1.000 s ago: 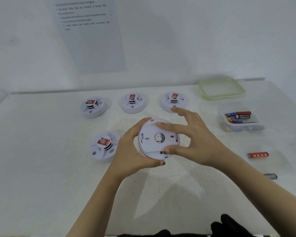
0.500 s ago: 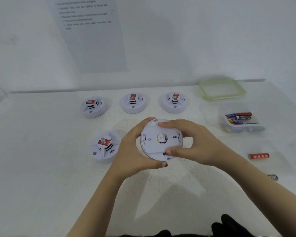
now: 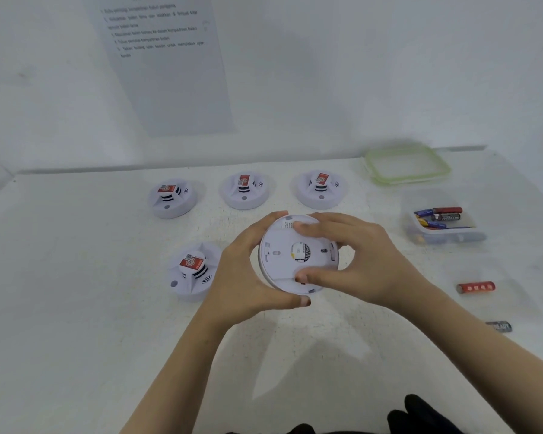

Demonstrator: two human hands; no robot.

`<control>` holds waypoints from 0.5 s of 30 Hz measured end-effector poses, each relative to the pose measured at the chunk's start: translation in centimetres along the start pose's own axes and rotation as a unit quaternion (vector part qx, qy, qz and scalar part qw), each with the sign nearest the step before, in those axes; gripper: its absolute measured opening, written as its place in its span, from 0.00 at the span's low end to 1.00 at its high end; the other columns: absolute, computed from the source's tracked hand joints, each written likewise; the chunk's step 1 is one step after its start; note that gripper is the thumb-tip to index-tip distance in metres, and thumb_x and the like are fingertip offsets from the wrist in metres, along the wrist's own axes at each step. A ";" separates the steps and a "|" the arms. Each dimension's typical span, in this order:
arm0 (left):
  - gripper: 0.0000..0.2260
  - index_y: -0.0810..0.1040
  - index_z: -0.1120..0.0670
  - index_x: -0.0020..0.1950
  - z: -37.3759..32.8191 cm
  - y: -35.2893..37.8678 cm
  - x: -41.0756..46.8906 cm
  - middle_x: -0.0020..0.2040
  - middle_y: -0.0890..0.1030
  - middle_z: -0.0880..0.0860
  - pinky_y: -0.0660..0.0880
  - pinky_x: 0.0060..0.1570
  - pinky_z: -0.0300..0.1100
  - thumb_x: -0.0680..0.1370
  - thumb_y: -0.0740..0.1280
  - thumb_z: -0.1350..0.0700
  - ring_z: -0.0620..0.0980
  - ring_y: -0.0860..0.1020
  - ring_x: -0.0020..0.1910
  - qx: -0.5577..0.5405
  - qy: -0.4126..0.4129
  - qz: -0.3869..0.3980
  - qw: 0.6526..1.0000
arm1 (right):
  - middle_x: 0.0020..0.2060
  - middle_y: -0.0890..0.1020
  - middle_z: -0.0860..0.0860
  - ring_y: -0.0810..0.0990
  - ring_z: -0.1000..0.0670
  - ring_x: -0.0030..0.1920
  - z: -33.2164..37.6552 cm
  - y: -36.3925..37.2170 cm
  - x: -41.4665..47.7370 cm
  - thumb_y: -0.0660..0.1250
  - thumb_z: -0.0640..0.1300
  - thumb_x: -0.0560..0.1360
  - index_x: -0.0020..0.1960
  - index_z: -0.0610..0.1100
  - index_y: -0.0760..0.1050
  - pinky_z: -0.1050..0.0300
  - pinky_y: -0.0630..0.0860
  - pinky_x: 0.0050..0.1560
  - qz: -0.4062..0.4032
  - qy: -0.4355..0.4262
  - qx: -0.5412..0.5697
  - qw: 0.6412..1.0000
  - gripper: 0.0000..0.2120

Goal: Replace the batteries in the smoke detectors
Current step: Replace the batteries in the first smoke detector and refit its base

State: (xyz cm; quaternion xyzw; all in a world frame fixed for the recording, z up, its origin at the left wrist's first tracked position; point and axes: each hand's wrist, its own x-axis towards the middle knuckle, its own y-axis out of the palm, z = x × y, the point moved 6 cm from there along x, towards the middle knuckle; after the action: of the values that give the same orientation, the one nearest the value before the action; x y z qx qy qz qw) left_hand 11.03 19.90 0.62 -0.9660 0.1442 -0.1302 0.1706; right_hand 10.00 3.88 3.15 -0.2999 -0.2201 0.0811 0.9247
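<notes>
Both hands hold a white round smoke detector (image 3: pixel 284 256) above the table's middle, its flat back with a small round label turned toward me. My left hand (image 3: pixel 242 277) cups its left rim, thumb under the lower edge. My right hand (image 3: pixel 355 261) grips the back plate, fingers on the top and thumb near the bottom. Several more detectors stand face up on the table: one (image 3: pixel 192 270) just left of my left hand, and three in a row behind, namely the left (image 3: pixel 171 198), middle (image 3: pixel 244 191) and right (image 3: pixel 321 189).
A clear tub (image 3: pixel 452 236) with several batteries sits at the right, and a green-rimmed lid (image 3: pixel 408 166) lies behind it. A red battery (image 3: pixel 475 288) and a grey battery (image 3: pixel 499 326) lie loose near the right edge. A printed sheet (image 3: pixel 166 64) hangs on the wall.
My right hand has closed down from spread fingers onto the detector's back plate. The detector has shifted slightly right and turned a little between my hands.
</notes>
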 end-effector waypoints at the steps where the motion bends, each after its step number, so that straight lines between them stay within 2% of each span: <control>1: 0.44 0.71 0.47 0.68 -0.1 0.0 0.0 0.61 0.78 0.46 0.78 0.53 0.39 0.53 0.80 0.50 0.45 0.77 0.61 0.003 0.002 -0.002 1.000 | 0.57 0.79 0.57 0.76 0.59 0.58 0.1 0.0 -0.1 0.73 0.58 0.63 0.60 0.51 0.78 0.66 0.74 0.52 -0.006 -0.009 -0.002 1.000 0.27; 4: 0.44 0.72 0.48 0.67 -0.1 0.0 -0.1 0.59 0.79 0.45 0.79 0.50 0.37 0.53 0.82 0.55 0.43 0.78 0.58 -0.002 0.001 -0.008 1.000 | 0.58 0.80 0.54 0.77 0.57 0.57 0.6 0.0 -0.4 0.73 0.57 0.66 0.61 0.48 0.77 0.59 0.77 0.52 -0.022 -0.049 -0.023 0.998 0.27; 6: 0.42 0.74 0.49 0.66 0.0 0.2 -0.1 0.57 0.80 0.45 0.79 0.48 0.37 0.53 0.82 0.60 0.44 0.79 0.57 -0.011 0.002 -0.009 1.000 | 0.56 0.80 0.52 0.79 0.54 0.53 0.8 0.1 -0.5 0.72 0.57 0.66 0.60 0.45 0.77 0.55 0.78 0.47 -0.024 -0.064 -0.045 0.997 0.26; 8: 0.43 0.74 0.50 0.66 0.2 0.4 -0.2 0.58 0.80 0.46 0.79 0.49 0.41 0.52 0.83 0.59 0.46 0.79 0.58 -0.020 0.002 -0.013 1.000 | 0.53 0.81 0.53 0.80 0.53 0.49 0.8 0.1 -0.5 0.71 0.59 0.66 0.59 0.43 0.76 0.52 0.79 0.44 -0.023 -0.056 -0.060 0.996 0.28; 11: 0.43 0.73 0.48 0.66 0.3 0.3 -0.5 0.59 0.79 0.44 0.79 0.51 0.39 0.52 0.81 0.52 0.44 0.78 0.59 -0.015 0.010 -0.033 0.999 | 0.50 0.80 0.55 0.79 0.54 0.46 1.0 0.2 -0.4 0.70 0.62 0.66 0.58 0.44 0.75 0.54 0.78 0.41 -0.025 -0.049 -0.077 0.995 0.28; 15: 0.42 0.72 0.43 0.65 0.4 0.4 -0.4 0.59 0.77 0.40 0.78 0.55 0.41 0.52 0.80 0.48 0.43 0.76 0.61 0.008 0.019 -0.046 0.999 | 0.49 0.80 0.57 0.79 0.55 0.44 0.8 0.5 -0.3 0.68 0.63 0.65 0.58 0.46 0.75 0.62 0.76 0.39 -0.024 -0.028 -0.095 0.995 0.28</control>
State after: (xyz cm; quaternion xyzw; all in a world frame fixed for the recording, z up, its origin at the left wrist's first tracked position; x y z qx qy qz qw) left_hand 10.71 19.77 0.06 -0.9676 0.1020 -0.1572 0.1692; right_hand 9.38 4.65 3.37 -0.3790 -0.2597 0.0459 0.8870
